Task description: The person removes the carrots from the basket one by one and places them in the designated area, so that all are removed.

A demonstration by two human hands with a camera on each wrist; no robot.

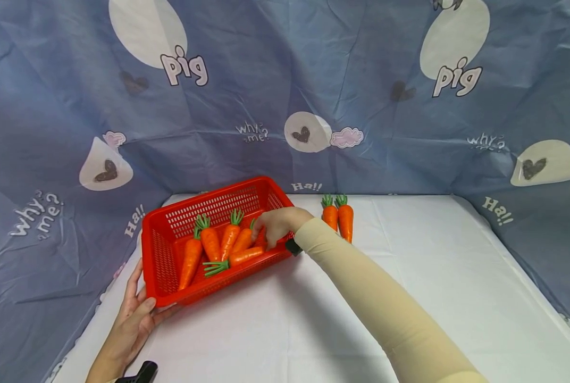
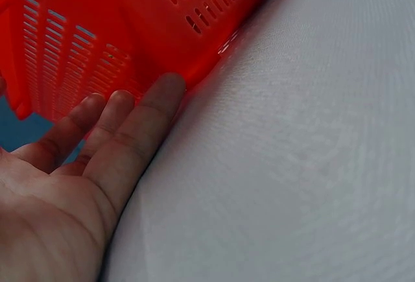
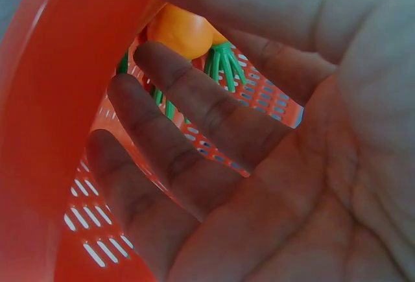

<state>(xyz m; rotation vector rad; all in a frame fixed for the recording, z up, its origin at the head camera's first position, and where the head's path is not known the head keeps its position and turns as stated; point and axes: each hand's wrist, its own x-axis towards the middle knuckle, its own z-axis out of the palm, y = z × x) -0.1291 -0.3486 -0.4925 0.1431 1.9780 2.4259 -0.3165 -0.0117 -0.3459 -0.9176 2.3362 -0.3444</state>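
A red plastic basket (image 1: 218, 290) with slotted walls stands on the table, several orange carrots (image 1: 190, 260) with green tops lying in it. At its near left corner is my left hand (image 1: 131, 324), thumb at the rim and extended fingers (image 2: 139, 126) against the outside wall low down. My right hand (image 1: 280, 223) reaches over the right side into the basket, above the carrots at that end. Its fingers (image 3: 175, 120) are spread and loosely bent, and a carrot top (image 3: 181, 32) shows just beyond them. No carrot is visibly gripped.
Two more carrots (image 1: 345, 218) lie side by side on the white tabletop (image 1: 409, 266), right of the basket and partly hidden by the right sleeve (image 1: 376, 298). A blue printed curtain (image 1: 246, 96) hangs behind the table.
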